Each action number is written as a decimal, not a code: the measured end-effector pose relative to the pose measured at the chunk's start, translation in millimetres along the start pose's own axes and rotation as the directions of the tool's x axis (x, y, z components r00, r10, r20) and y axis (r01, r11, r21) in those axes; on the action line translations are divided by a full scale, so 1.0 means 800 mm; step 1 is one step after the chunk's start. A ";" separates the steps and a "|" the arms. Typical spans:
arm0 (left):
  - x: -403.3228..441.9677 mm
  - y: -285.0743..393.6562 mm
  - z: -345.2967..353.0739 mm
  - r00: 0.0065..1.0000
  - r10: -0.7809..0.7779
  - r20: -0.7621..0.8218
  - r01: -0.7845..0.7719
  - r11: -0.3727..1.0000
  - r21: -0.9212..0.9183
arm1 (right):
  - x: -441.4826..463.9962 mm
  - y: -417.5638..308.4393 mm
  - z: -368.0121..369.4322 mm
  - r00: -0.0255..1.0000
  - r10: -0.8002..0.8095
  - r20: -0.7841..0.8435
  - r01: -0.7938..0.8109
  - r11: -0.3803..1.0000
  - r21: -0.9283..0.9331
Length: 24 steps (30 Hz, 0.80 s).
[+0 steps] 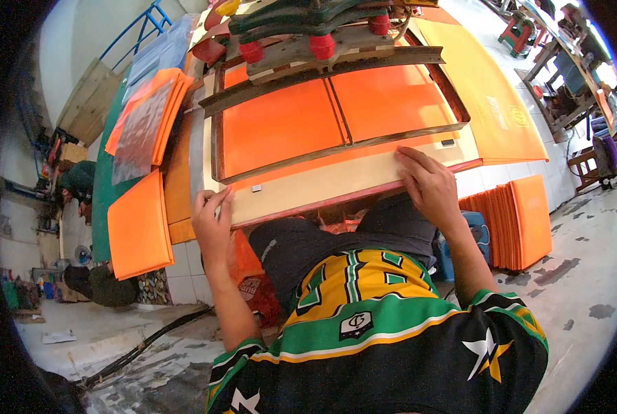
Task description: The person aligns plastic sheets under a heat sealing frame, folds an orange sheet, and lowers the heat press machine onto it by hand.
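Lap: tucked against the board edge, likely so both hands reach the work evenly.
Left hand (213, 212): at the board's front-left corner, just beside the frame corner. Probably steadies that side. Wrist bent up, back of hand showing; thumb and forefinger close together. Can't tell if anything is pinched.
Right hand (429, 181): comes in from the right, palm down, forearm angled inward. Fingers stretched and side by side, thumb apart below. Fingertips at the sheet's near edge, apparently keeping it lined up; pressure can't be told.
Side piles: left pile (140, 228) overhangs the table edge, right pile (529, 224) stands upright near the right forearm. Both within easy reach, presumably on purpose.
Board (308, 190): cream, flat, carries everything; reads as the backing.
Orange sheet (274, 131): on the board, under the frame, a thin strip sticking out in front. That strip looks like the spare margin to align by.
Frame (458, 103): metal, divided in the middle, lies over the sheet; seems to mark its outline.
Bar (267, 91): crosses above the frame, below the red springs (321, 47).
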State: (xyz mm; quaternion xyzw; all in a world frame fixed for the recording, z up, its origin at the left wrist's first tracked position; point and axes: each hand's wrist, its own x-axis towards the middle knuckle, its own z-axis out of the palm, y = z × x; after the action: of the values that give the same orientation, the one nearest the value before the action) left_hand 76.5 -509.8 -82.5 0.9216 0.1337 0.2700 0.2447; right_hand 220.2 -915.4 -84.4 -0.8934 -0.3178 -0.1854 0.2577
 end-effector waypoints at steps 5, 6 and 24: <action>-0.006 -0.002 -0.004 1.000 -0.003 -0.013 0.002 1.000 -0.028 | -0.003 0.004 0.001 1.000 -0.009 -0.025 0.010 0.999 0.049; -0.008 -0.003 -0.005 1.000 -0.021 -0.011 0.021 0.999 -0.036 | -0.004 0.004 0.001 1.000 -0.005 -0.024 0.007 0.999 0.048; 0.006 -0.017 -0.013 0.968 0.248 0.030 -0.247 0.932 0.265 | -0.010 0.078 -0.054 0.892 0.206 -0.402 -0.251 0.966 -0.063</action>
State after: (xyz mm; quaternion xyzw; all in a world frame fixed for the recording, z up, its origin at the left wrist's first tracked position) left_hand 72.8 -492.5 -79.7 0.9550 0.0524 0.2802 0.0821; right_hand 249.0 -985.6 -75.2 -0.8824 -0.1414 -0.3466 0.2848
